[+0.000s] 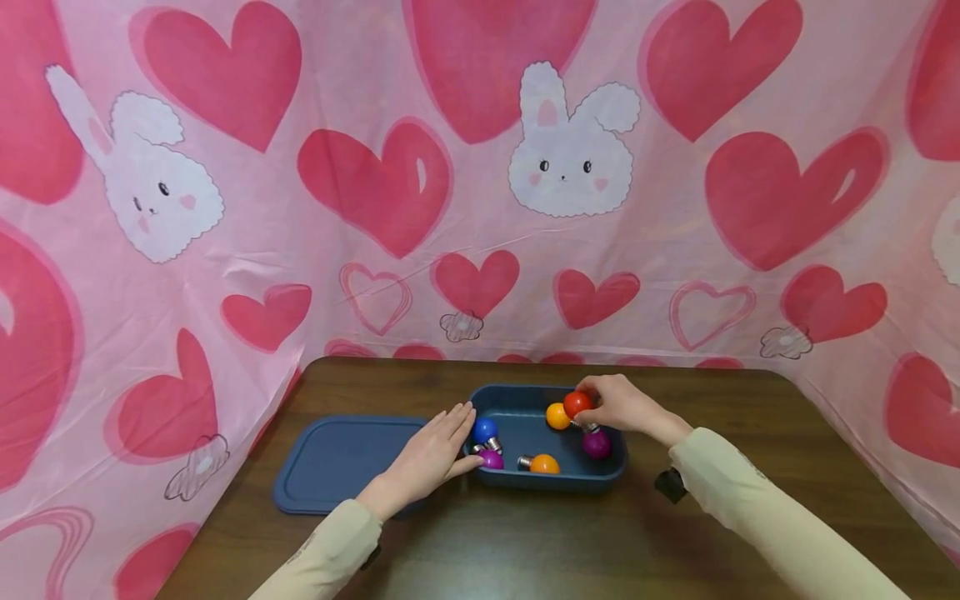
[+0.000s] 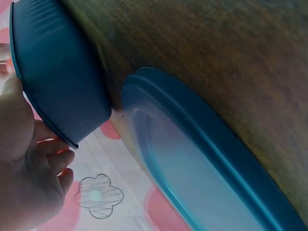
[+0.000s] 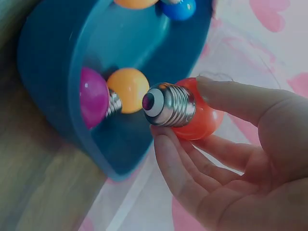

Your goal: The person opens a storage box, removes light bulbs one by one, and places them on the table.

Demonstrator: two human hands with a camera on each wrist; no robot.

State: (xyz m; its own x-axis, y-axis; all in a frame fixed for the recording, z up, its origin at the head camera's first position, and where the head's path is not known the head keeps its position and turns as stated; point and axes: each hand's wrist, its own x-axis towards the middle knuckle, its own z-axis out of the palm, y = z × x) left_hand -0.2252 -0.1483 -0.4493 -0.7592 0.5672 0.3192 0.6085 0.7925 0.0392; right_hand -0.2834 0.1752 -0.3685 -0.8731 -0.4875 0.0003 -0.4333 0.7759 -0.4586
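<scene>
In the right wrist view, my right hand [image 3: 240,159] pinches a red light bulb [image 3: 204,118] between thumb and fingers, its silver screw base facing the camera. That hand [image 1: 618,404] is over the back right of a dark blue plastic box [image 1: 517,427] in the head view. Inside the box lie a blue bulb [image 1: 485,430] and a purple bulb [image 1: 491,459] at the left. An orange bulb [image 1: 545,464] is at the front, another orange bulb [image 1: 558,416] and a purple bulb [image 1: 597,443] at the right. My left hand [image 1: 427,458] rests on the box's left rim, fingers straight and thumb spread.
A dark blue lid [image 1: 345,467] lies flat on the brown wooden table [image 1: 487,550], left of the box and partly under my left forearm. Behind the table hangs a pink cloth [image 1: 480,225] with hearts and rabbits, which also runs along both sides.
</scene>
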